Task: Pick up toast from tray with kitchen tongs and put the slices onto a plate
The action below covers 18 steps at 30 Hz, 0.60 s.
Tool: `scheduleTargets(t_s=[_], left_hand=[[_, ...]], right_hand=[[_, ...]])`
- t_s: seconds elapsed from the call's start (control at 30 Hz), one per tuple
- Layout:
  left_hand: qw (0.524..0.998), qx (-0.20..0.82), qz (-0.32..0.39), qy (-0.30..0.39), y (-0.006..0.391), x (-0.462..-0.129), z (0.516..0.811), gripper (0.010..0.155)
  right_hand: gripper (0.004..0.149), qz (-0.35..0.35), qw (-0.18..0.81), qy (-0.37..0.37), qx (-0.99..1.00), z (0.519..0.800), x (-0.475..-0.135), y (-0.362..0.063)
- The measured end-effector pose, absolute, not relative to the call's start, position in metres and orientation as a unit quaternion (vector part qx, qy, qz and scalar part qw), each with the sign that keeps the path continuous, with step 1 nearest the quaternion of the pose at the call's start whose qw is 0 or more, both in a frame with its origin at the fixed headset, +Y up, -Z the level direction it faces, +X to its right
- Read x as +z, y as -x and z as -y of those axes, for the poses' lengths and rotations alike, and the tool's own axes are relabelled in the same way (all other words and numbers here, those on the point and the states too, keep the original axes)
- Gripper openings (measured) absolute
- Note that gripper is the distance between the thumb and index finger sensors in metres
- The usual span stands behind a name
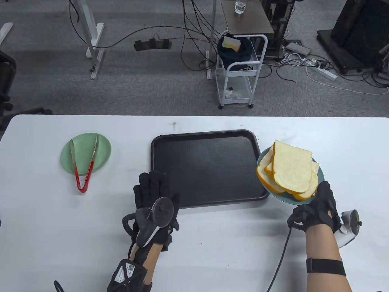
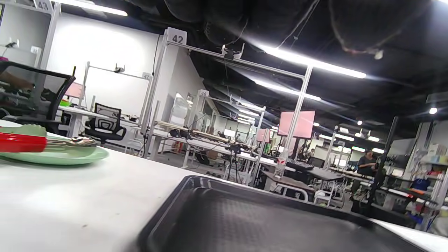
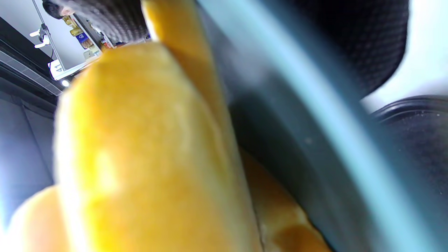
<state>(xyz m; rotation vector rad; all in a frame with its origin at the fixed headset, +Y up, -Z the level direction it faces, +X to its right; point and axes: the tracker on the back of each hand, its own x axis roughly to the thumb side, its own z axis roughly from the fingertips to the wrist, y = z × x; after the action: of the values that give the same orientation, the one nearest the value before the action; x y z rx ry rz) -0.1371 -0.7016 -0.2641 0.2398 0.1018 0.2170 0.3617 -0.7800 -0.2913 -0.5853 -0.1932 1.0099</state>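
Toast (image 1: 291, 167): several slices stacked on a blue plate (image 1: 285, 199), tilted toward the tray; in the right wrist view the crusts (image 3: 140, 157) fill the picture, blurred and very close.
Blue plate: held off the table at the tray's right edge, its rim (image 3: 315, 115) seen from beside in the right wrist view.
Right hand (image 1: 319, 210): grips the near edge of the blue plate, fingers curled round the rim.
Left hand (image 1: 155, 197): rests flat with fingers straight, fingertips on the tray's near left corner, holding nothing.
Tray (image 1: 206, 167): black, at the middle of the white table (image 1: 212, 249), nothing on it; its near rim (image 2: 168, 210) shows in the left wrist view.
Tongs (image 1: 83, 164): red-handled, metal tips lying on a green plate (image 1: 103, 146) well to the left of the tray, red end on the table; untouched by either hand.
Green plate: seen low and side-on in the left wrist view (image 2: 70, 155), with the tongs (image 2: 42, 142) across it.
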Motion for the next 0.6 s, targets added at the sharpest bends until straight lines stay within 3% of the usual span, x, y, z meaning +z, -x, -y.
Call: scheduleTargets(t_s=[0.3,0.6], left_hand=[[0.985,0.113,-0.056,-0.121,0.147,-0.256,0.706,0.067],[0.981,0.133,-0.054,-0.128,0.15,-0.252,0.702,0.067]], right_hand=[[0.048,0.116,0.786,0.34,0.503,0.79,-0.285,-0.38],[0.05,0.07,0.727,0.463,0.503,0.822,-0.275,-0.397]])
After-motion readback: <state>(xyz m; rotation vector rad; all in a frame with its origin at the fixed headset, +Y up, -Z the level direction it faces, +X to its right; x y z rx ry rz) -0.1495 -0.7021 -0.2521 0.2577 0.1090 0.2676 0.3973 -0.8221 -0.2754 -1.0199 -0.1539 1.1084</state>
